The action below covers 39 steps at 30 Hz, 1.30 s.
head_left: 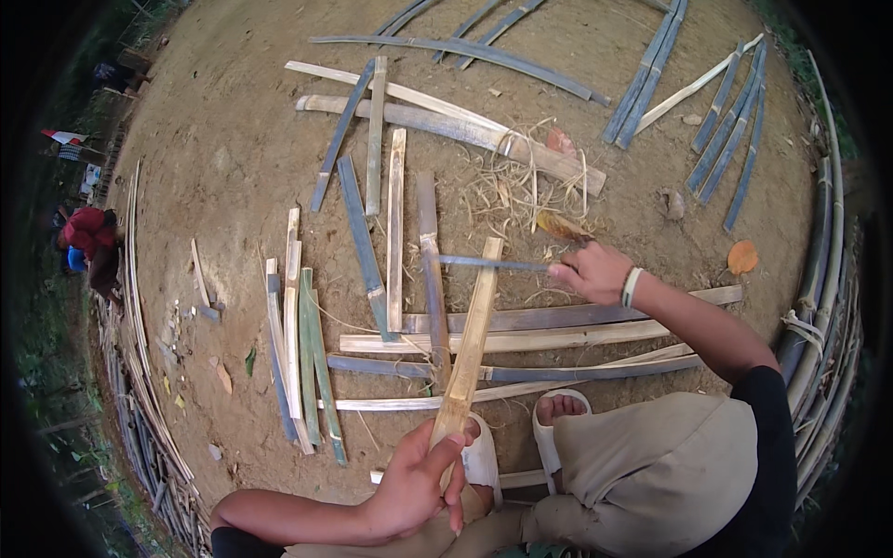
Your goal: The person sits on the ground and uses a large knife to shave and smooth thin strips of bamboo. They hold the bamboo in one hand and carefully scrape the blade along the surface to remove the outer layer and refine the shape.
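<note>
Split bamboo strip held in the left hand, with a thin blade in the right

The left hand, at the near side, is closed around the near end of a pale split bamboo strip, its thumb lying along the upper face. The strip slants away from the person, its far end slightly to the right. The right hand, farther off and to the right, is closed in a narrow grip on a thin metal blade; any handle is hidden by the fingers. The blade points left and crosses the strip near its far end; whether the edge is pressed into the wood cannot be told. A pale band circles the right wrist.

Beyond the right hand, curled shavings are scattered beside a thick bamboo piece on the brown soil. To the left of the held strip, 2 green strips lie side by side. At the near side are 2 white sandals on the person's feet. At the far right, long bamboo poles are bound together; an orange leaf lies to their left.
</note>
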Each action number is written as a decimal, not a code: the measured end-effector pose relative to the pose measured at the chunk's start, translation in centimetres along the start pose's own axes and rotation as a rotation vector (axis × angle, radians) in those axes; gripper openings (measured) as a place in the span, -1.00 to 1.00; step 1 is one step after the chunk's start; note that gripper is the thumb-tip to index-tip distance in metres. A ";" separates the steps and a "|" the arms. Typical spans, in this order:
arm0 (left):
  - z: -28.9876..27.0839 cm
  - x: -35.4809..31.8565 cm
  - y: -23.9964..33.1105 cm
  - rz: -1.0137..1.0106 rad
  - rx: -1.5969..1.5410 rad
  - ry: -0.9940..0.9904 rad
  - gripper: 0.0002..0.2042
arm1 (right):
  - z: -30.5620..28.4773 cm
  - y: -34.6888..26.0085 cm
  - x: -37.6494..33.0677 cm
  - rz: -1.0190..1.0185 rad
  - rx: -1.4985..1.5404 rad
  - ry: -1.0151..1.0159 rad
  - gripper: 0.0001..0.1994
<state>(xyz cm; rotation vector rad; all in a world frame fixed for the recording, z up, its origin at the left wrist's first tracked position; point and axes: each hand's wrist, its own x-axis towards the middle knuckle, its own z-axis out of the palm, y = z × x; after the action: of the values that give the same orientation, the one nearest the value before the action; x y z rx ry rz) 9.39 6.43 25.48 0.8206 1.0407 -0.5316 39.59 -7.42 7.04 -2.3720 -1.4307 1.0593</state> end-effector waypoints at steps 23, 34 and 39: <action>0.9 0.2 0.5 0.050 0.003 0.084 -0.78 | 1.0 3.4 -2.8 0.125 0.029 0.095 -0.37; 1.8 0.1 -0.7 0.094 -0.183 0.248 -0.75 | 3.1 -2.5 -7.8 -0.051 0.166 0.053 -0.44; 0.7 -0.6 -0.6 0.107 -0.205 0.149 -0.74 | 3.3 3.9 -3.9 0.218 0.071 0.101 -0.39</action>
<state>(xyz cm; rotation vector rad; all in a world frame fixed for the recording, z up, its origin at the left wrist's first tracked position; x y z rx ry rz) 9.09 5.46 25.98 0.7367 1.1597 -0.2703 39.08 -13.36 4.56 -2.5338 -1.1022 1.0028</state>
